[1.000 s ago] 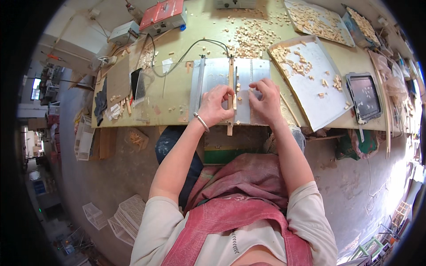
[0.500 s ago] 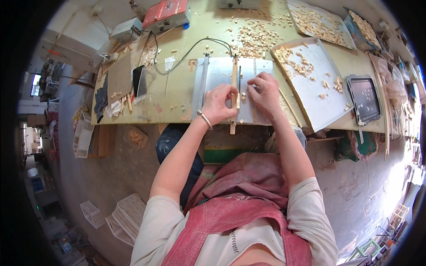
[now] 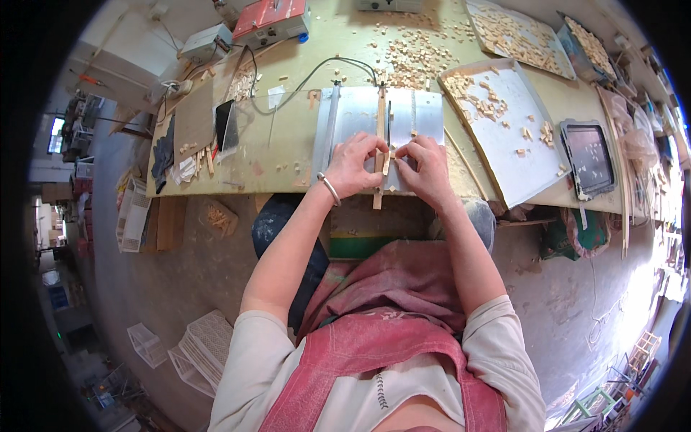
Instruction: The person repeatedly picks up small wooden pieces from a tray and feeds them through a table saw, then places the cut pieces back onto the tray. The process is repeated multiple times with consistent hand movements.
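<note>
A metal plate (image 3: pixel 353 108) lies at the bench's front edge, with a long wooden strip (image 3: pixel 381 115) running front to back across it beside a dark narrow slot (image 3: pixel 389 124). My left hand (image 3: pixel 353 167) is curled at the strip, thumb and forefinger closed on a short wooden piece (image 3: pixel 386 164) lying along it. Just right of the slot, my right hand (image 3: pixel 426 165) has thumb and forefinger bent toward a small wooden block (image 3: pixel 392 153) at the fingertips. Its grip is partly hidden. Another small block (image 3: pixel 391 189) lies near the plate's front edge.
Loose wooden blocks (image 3: pixel 414 61) are scattered behind the plate. To the right stand a pale tray (image 3: pixel 533 169) with some blocks, a fuller tray (image 3: pixel 568 70) and a black tray (image 3: pixel 592 155). A cable (image 3: pixel 309 75) curves across the bench; a red box (image 3: pixel 270 21) sits back left.
My right hand has moved left and a little toward me, bringing its fingertips close to the slot and the left hand. The left hand stays at the strip. The view has shifted slightly.
</note>
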A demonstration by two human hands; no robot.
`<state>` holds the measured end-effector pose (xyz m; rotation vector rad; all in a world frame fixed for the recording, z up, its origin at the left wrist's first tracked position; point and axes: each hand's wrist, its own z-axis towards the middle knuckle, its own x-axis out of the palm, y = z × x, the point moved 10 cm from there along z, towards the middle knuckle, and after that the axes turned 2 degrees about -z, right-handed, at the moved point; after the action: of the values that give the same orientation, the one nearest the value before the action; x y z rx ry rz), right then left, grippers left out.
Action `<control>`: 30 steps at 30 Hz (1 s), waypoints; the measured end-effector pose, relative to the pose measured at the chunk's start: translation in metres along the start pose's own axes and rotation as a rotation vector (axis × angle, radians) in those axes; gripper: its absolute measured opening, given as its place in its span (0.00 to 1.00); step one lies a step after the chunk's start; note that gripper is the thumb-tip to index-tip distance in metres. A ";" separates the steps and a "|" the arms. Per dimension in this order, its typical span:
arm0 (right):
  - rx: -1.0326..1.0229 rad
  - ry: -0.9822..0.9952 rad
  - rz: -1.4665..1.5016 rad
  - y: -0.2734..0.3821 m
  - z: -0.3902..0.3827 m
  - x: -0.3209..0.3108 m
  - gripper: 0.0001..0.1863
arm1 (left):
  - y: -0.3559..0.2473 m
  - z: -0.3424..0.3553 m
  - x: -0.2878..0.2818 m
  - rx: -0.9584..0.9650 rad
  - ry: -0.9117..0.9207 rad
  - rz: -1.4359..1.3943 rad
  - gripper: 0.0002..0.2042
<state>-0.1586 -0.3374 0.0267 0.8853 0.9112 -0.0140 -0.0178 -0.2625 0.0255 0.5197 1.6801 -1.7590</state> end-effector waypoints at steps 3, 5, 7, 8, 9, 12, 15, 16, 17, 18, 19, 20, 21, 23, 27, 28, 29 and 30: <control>0.021 0.055 -0.013 0.002 -0.007 -0.004 0.06 | -0.002 -0.005 0.004 -0.030 0.061 -0.023 0.22; 0.019 0.056 -0.009 -0.002 -0.012 -0.006 0.06 | -0.004 -0.002 0.005 -0.064 0.125 -0.053 0.23; 0.024 0.051 0.001 -0.004 -0.014 -0.006 0.06 | -0.002 0.003 0.009 -0.073 0.183 -0.088 0.23; 0.029 0.046 0.009 -0.004 -0.015 -0.006 0.06 | 0.000 0.004 0.011 -0.065 0.208 -0.106 0.23; 0.033 0.040 0.017 -0.005 -0.015 -0.007 0.05 | 0.001 0.004 0.013 -0.056 0.232 -0.124 0.23; -0.037 0.131 -0.022 0.007 -0.024 -0.009 0.05 | -0.010 0.002 0.014 -0.021 0.349 -0.057 0.20; -0.075 0.240 0.046 0.021 -0.036 -0.014 0.06 | -0.028 -0.011 0.011 0.054 0.365 0.039 0.17; -0.101 0.201 0.180 0.011 -0.039 -0.017 0.06 | -0.032 -0.016 0.012 0.046 0.403 0.023 0.14; 0.019 0.153 0.253 -0.010 -0.039 -0.024 0.07 | -0.036 -0.020 0.012 0.069 0.398 -0.003 0.12; 0.138 0.105 0.327 -0.031 -0.040 -0.032 0.08 | -0.040 -0.025 0.010 0.091 0.391 -0.028 0.11; 0.260 0.054 0.399 -0.055 -0.042 -0.040 0.09 | -0.044 -0.030 0.009 0.116 0.387 -0.054 0.10; 0.293 -0.029 0.219 -0.078 -0.041 -0.058 0.10 | -0.054 -0.035 0.001 0.170 0.303 -0.044 0.07; 0.325 -0.114 0.036 -0.102 -0.042 -0.078 0.11 | -0.054 -0.040 -0.009 0.140 0.206 -0.111 0.07; 0.370 -0.022 -0.412 -0.130 -0.051 -0.085 0.13 | -0.046 -0.060 -0.035 0.066 0.007 -0.240 0.06; 0.468 0.294 -0.594 -0.172 -0.065 -0.054 0.14 | -0.021 -0.123 -0.085 -0.098 -0.283 -0.175 0.05; 0.482 0.324 -0.585 -0.181 -0.065 -0.050 0.13 | -0.013 -0.141 -0.095 -0.101 -0.334 -0.111 0.05; 0.481 0.328 -0.599 -0.187 -0.063 -0.047 0.13 | -0.003 -0.159 -0.103 -0.105 -0.387 -0.048 0.05; 0.484 0.332 -0.615 -0.193 -0.063 -0.046 0.13 | 0.009 -0.175 -0.107 -0.152 -0.413 -0.005 0.05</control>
<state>-0.3009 -0.4378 -0.0872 1.0340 1.5032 -0.6572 0.0391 -0.0709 0.0735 0.0745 1.5015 -1.5933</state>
